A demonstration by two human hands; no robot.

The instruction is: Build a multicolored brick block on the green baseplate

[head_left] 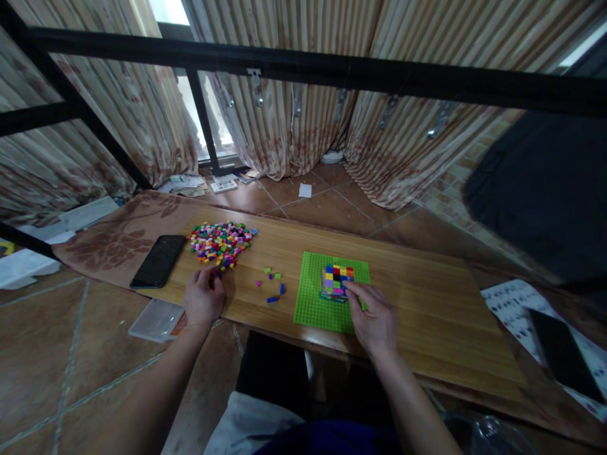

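Note:
A bright green studded baseplate (308,303) lies on the wooden board, bearing a small square stack of multicoloured building bricks (336,278). My right hand (377,316) reaches in from the right, its thumb and forefinger pinched at a blue brick (345,285) on the stack's right edge. On the left, my left hand (203,297) rests with curled fingers at the near edge of a heap of loose bricks (220,243). What those fingers hold, if anything, is hidden. Between the hands lie several loose pieces, including a blue brick (272,299) and a pink one (258,284).
A black phone (158,261) lies left of the heap. Beneath the board's left side, a clear plastic lid or box (154,319) is on the floor. A dark device (566,354) sits on a printed sheet (515,303) at right. A black metal rail (303,66) crosses before the curtains.

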